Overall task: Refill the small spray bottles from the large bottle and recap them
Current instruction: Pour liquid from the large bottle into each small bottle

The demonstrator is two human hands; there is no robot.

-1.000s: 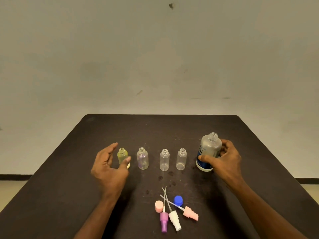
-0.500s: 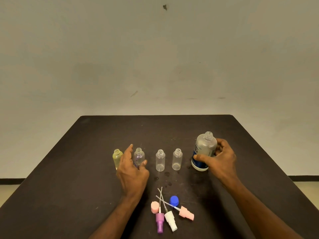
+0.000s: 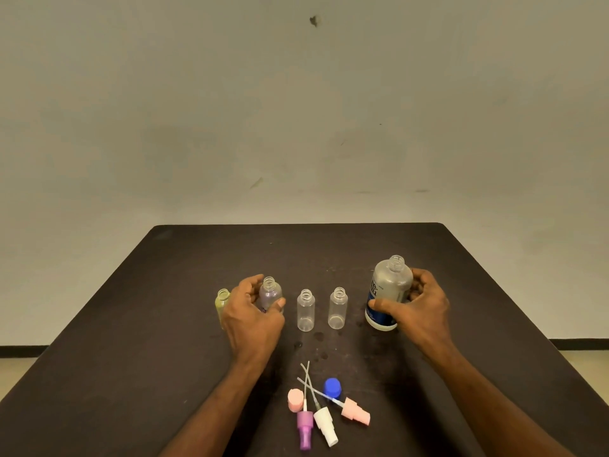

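Observation:
Several small uncapped bottles stand in a row on the dark table [image 3: 164, 324]. My left hand [image 3: 252, 315] grips the purple-tinted bottle [image 3: 269, 293], the second from the left, and holds it slightly raised. Just left of it, the yellow bottle [image 3: 222, 301] is partly hidden by that hand. Two clear bottles [image 3: 305, 311] [image 3: 337, 308] stand in the middle. At the right my right hand [image 3: 417, 308] holds the large uncapped bottle [image 3: 389, 291] with a blue label, upright.
Near the front edge lie loose spray heads: purple [image 3: 304, 428], white [image 3: 324, 423] and pink [image 3: 356, 412], with a pink cap [image 3: 295, 400] and a blue cap [image 3: 332, 387]. Small wet spots [image 3: 318, 338] mark the table below the clear bottles.
My left hand moved right from the yellow bottle to the purple-tinted bottle and closed around it, lifting it a little. My right hand kept its hold on the large bottle.

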